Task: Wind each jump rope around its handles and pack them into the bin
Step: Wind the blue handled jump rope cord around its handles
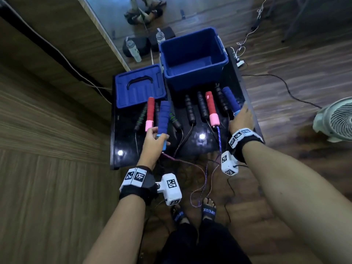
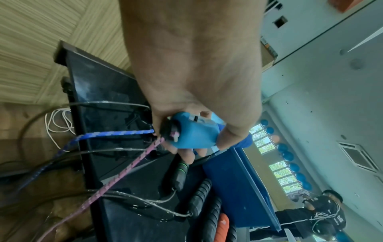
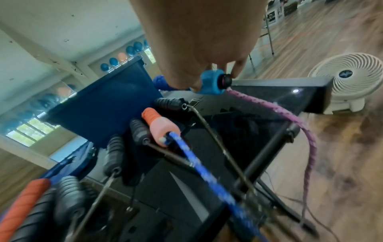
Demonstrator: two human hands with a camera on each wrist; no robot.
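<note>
My left hand [image 1: 154, 139] grips the light-blue end of a blue foam handle [image 1: 164, 114], lifted off the black table [image 1: 196, 147]. In the left wrist view that cap [image 2: 194, 134] sits in my fingers, a pink rope [image 2: 124, 168] leaving it. At the right, my right hand [image 1: 241, 119] holds the cap [image 3: 211, 83] of the matching blue handle [image 1: 230, 98]; the pink rope [image 3: 290, 117] sags to the floor between them. Two red handles [image 1: 211, 105] [image 1: 150, 113] with a blue rope [image 3: 196, 162] and several black handles [image 1: 190, 109] lie on the table. The blue bin [image 1: 194, 58] stands open behind.
The bin's blue lid [image 1: 139, 86] lies at the table's back left. A white fan [image 1: 335, 119] stands on the floor to the right. Water bottles [image 1: 133, 48] and loose cables [image 1: 285, 86] lie behind. My sandalled feet [image 1: 208, 210] are near the hanging ropes.
</note>
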